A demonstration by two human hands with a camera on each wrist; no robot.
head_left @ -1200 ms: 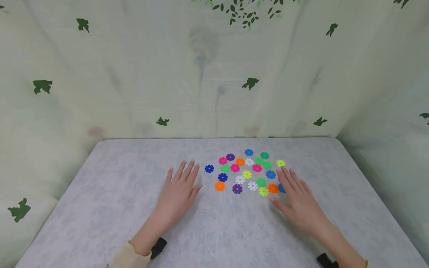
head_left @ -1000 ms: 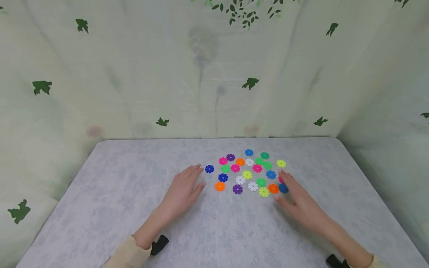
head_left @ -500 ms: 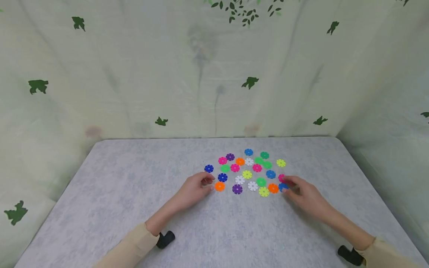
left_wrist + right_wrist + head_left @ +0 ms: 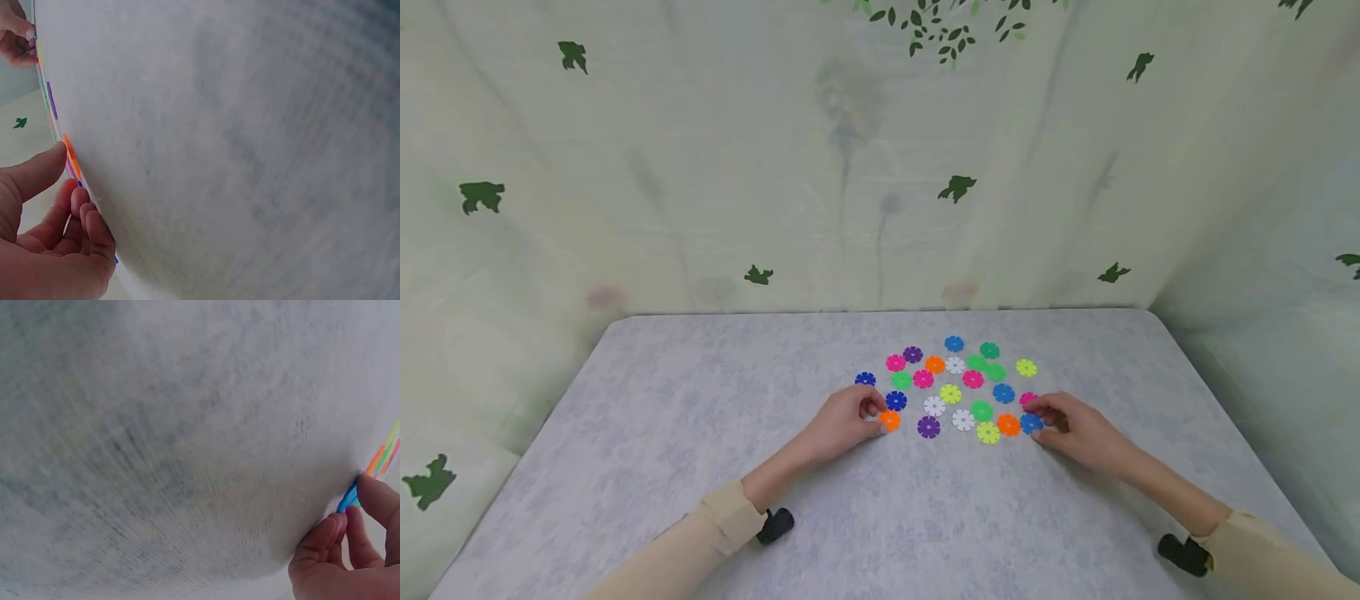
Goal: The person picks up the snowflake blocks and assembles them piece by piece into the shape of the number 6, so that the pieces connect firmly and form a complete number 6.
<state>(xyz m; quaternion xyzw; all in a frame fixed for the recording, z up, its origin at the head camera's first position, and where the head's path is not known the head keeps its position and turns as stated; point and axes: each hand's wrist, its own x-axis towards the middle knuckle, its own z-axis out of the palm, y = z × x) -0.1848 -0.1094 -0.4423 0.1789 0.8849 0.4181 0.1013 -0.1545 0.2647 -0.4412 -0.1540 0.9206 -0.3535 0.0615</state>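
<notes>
Notched plastic building discs in many colours lie flat in a loose group on the table in the head view. My left hand point(image 4: 850, 423) is at the group's near left, thumb and index finger at the edges of an orange disc point(image 4: 891, 421), pinching it. A dark blue disc point(image 4: 897, 401) lies just beyond. On the right side my right hand point(image 4: 1086, 435) pinches a blue disc point(image 4: 1031, 424) between thumb and index finger. Both discs show edge-on in the wrist views, the orange disc point(image 4: 72, 156) and the blue disc point(image 4: 347, 496). A pink disc point(image 4: 1028, 400) is partly hidden by the right fingers.
Between the hands lie a purple disc point(image 4: 928, 427), a white disc point(image 4: 963, 420), a yellow disc point(image 4: 988, 432) and several others. The grey table point(image 4: 715, 375) meets a pale leaf-patterned curtain point(image 4: 700, 167) at its back edge. Black straps with cameras sit at both wrists.
The left hand has moved right and its spread fingers have curled in to the orange disc. The right hand's straight fingers have bent to the blue disc. The discs have stayed in place.
</notes>
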